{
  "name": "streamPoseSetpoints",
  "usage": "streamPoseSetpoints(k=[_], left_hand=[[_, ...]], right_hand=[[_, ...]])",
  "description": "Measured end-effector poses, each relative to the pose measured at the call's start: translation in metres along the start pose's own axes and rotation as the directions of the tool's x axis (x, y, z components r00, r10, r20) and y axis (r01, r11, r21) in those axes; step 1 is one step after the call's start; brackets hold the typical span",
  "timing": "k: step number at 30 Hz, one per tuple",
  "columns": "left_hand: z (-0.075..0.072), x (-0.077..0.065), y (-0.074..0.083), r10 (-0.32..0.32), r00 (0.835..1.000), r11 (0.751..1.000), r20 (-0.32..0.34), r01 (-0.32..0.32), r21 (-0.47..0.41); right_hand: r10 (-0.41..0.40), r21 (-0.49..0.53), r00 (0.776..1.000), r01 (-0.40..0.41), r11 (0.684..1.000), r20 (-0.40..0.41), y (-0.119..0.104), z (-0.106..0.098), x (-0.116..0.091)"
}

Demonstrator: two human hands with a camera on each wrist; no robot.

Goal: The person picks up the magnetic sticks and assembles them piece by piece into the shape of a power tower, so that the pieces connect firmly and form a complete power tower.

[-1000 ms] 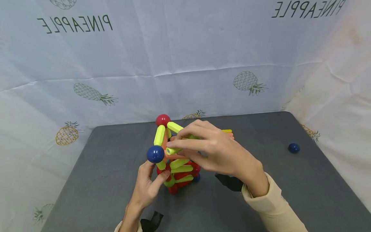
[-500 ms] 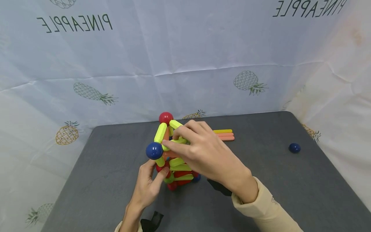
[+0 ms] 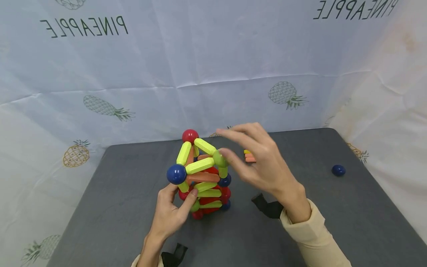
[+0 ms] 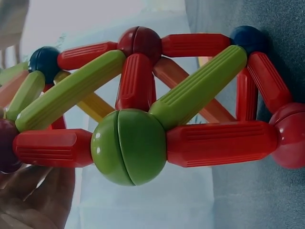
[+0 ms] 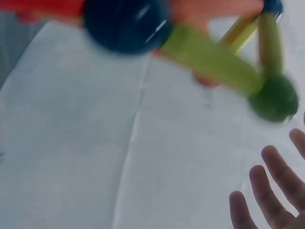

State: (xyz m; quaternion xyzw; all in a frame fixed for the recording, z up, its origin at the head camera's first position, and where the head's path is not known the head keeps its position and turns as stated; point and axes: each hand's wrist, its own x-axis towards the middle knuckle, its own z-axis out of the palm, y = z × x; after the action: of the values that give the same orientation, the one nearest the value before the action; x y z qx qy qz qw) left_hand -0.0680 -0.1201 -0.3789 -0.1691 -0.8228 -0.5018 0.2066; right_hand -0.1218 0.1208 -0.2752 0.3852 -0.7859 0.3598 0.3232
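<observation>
A tower of magnetic sticks and balls (image 3: pixel 203 177) stands on the table in the head view. My left hand (image 3: pixel 170 215) grips its left side, thumb and fingers around a red ball (image 3: pixel 184 194). In the left wrist view, fingers (image 4: pixel 52 195) show beside a dark red ball, with a large green ball (image 4: pixel 128 147) in front. On top, yellow-green sticks join a red ball (image 3: pixel 190 136), a blue ball (image 3: pixel 176 174) and a green ball (image 3: pixel 220 158). My right hand (image 3: pixel 261 157) is beside that green ball, fingers extended and holding nothing.
Orange and yellow sticks (image 3: pixel 250 157) lie behind the right hand, partly hidden. A loose blue ball (image 3: pixel 338 170) rests toward the right edge of the dark table (image 3: pixel 333 222). A pineapple-print cloth (image 3: pixel 213 55) hangs behind.
My right hand has let go of a yellow-green stick and drawn back to the right. That stick now spans the top blue and green balls. The left hand keeps its hold.
</observation>
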Motion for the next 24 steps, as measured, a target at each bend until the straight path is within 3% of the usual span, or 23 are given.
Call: streamPoseSetpoints(k=[3,6,9,12,13,15,18,22,24], left_hand=[[-0.001,0.0,0.0,-0.002,1.0,1.0,0.011,0.002,-0.01],[-0.002,0.001,-0.001,0.003,1.0,1.0,0.03,-0.003,-0.021],[-0.004,0.003,-0.003,0.017,0.998,0.999,0.068,-0.015,-0.035],[-0.005,0.005,-0.005,0.025,0.991,0.998,0.13,-0.018,-0.058],[-0.005,0.005,-0.005,0.027,0.988,0.998,0.151,-0.017,-0.067],[-0.004,0.007,-0.006,0.022,0.981,0.997,0.192,-0.007,-0.083],[-0.001,0.009,-0.007,0.026,0.974,0.995,0.226,-0.004,-0.1],[0.007,0.012,-0.007,0.041,0.97,0.994,0.24,-0.014,-0.11],[0.011,0.013,-0.006,0.048,0.971,0.993,0.233,-0.022,-0.112]], right_hand=[[0.131,-0.035,0.991,-0.132,0.991,-0.025,0.029,0.0,-0.007],[0.305,-0.146,0.95,-0.292,0.945,0.072,0.064,0.006,-0.021],[0.482,-0.301,0.849,-0.412,0.86,0.215,0.1,0.02,-0.042],[0.594,-0.413,0.738,-0.455,0.789,0.32,0.129,0.036,-0.067],[0.616,-0.436,0.711,-0.461,0.773,0.34,0.136,0.041,-0.074],[0.635,-0.468,0.677,-0.454,0.758,0.372,0.148,0.05,-0.086],[0.637,-0.5,0.665,-0.428,0.753,0.39,0.157,0.058,-0.097],[0.615,-0.519,0.689,-0.39,0.761,0.384,0.16,0.063,-0.102],[0.616,-0.517,0.686,-0.393,0.761,0.386,0.16,0.064,-0.102]])
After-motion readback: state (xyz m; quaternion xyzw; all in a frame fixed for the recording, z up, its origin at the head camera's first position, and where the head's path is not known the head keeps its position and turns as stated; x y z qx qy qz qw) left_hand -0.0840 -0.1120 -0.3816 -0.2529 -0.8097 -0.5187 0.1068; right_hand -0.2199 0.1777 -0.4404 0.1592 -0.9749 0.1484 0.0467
